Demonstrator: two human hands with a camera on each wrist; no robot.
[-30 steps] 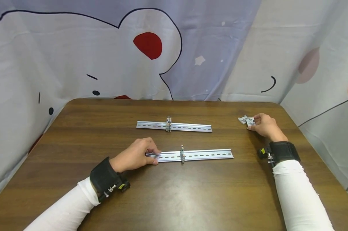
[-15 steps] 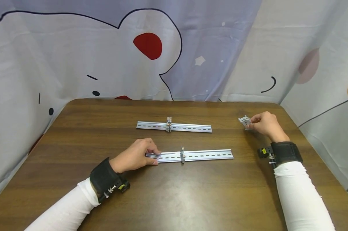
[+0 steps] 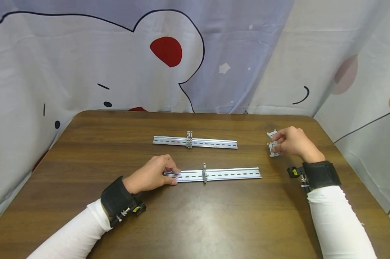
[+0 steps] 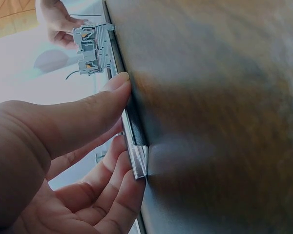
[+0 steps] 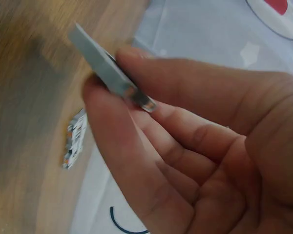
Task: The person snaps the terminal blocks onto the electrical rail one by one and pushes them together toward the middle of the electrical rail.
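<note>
My left hand (image 3: 152, 173) grips the left end of the near slotted DIN rail (image 3: 234, 174), thumb on the near edge and fingers on the far one. On that rail, right of the hand, a thin terminal block (image 3: 204, 173) stands upright; the left wrist view shows the clipped terminal block (image 4: 94, 48) beyond the thumb. At the right, my right hand (image 3: 295, 144) pinches a flat grey terminal block (image 5: 105, 70) between thumb and index finger, above the table. Another loose terminal block (image 3: 271, 134) lies on the table just beyond it.
Farther back lies a second DIN rail (image 3: 214, 143) with a small group of terminal blocks (image 3: 189, 139) clipped on it. A patterned curtain (image 3: 117, 64) hangs behind the brown wooden table (image 3: 195, 216) and along its right side.
My right hand has picked one terminal block off the loose pair and drawn it slightly toward me, apart from the other. The left hand and both rails have stayed put.
</note>
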